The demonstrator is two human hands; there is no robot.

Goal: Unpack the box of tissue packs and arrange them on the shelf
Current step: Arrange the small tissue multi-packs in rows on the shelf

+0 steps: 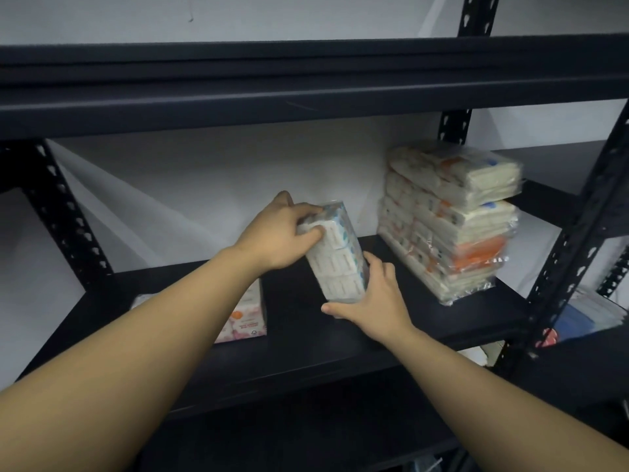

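A white tissue pack with blue print (pixel 337 257) stands tilted on end on the black shelf board (pixel 299 338). My left hand (pixel 282 233) grips its top end, fingers curled over the wrapper. My right hand (pixel 371 294) holds its bottom end, thumb under the pack. A stack of several wrapped tissue packs (pixel 452 219) with orange and blue print stands on the right part of the same shelf. A pink-printed tissue pack (pixel 246 318) lies on the left, partly hidden by my left forearm.
The upper shelf beam (pixel 306 107) runs close above. Black perforated uprights stand at the left (pixel 64 216) and right (pixel 575 247). A white wall is behind. Some items (pixel 585 318) sit low on the right, beyond the rack.
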